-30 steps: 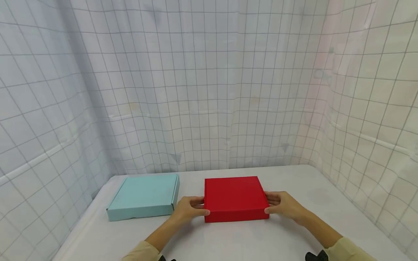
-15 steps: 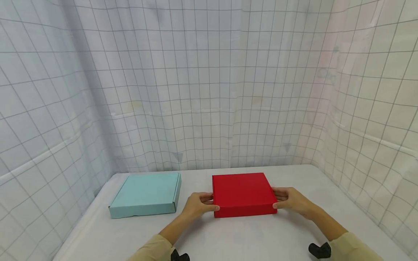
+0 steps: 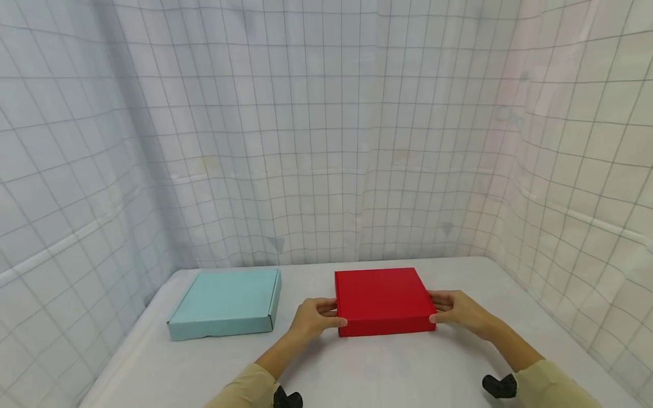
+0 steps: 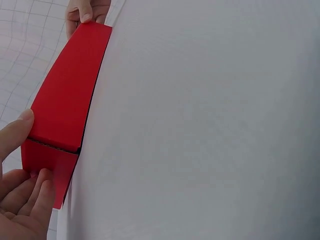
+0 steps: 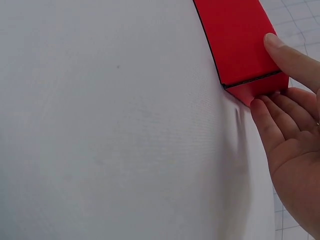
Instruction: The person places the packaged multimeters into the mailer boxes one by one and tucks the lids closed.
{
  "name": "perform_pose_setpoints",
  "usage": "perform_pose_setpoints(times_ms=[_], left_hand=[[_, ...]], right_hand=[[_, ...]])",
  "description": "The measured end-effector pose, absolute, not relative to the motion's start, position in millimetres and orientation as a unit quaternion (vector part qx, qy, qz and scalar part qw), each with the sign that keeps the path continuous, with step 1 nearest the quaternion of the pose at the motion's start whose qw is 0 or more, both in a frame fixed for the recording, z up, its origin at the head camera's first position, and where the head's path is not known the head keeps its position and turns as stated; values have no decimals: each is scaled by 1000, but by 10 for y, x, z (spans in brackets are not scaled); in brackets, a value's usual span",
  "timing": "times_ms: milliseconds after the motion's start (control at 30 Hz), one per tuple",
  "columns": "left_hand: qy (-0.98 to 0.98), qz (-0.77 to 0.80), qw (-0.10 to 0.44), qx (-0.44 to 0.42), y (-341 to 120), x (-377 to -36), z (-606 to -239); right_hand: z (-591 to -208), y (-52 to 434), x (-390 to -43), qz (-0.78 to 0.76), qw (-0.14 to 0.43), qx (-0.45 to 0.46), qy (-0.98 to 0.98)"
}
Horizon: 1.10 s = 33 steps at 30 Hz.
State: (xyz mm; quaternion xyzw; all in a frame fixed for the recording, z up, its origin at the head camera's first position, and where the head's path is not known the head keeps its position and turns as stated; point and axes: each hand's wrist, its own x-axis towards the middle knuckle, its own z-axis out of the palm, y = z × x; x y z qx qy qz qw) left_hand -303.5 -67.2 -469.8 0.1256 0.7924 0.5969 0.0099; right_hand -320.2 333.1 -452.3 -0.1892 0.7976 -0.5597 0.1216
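Note:
A flat red box [image 3: 382, 297] lies closed on the white table [image 3: 388, 368], right of the middle. My left hand [image 3: 316, 317] grips its near left corner, thumb on the front face and fingers along the left side. My right hand [image 3: 456, 309] grips the near right corner the same way. In the left wrist view the red box [image 4: 67, 105] runs away from my left hand [image 4: 20, 200] toward the other hand [image 4: 85, 10]. In the right wrist view my right hand [image 5: 287, 130] has its thumb over the red box [image 5: 235, 35].
A flat light blue box [image 3: 224, 300] lies closed on the table to the left of the red one, a small gap between them. White gridded curtains [image 3: 326, 141] enclose the table at the back and both sides.
Both hands have slid the red box a little away from me and to the right, widening the gap to the light blue box. The grip has stayed the same.

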Motion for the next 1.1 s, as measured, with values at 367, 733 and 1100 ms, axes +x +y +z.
perform_pose_setpoints(times_ms=[367, 733, 1100], left_hand=[[794, 594, 11, 125, -644, -3075, -4691], [796, 591, 14, 127, -627, -3137, -4709], [822, 556, 2, 124, -642, -3063, -4720]], right_hand=[[-4525, 3337, -3223, -555, 121, -183, 802], [-4538, 3353, -3236, -554, 115, -180, 805], [-4527, 3310, -3219, -517, 115, -178, 829]])
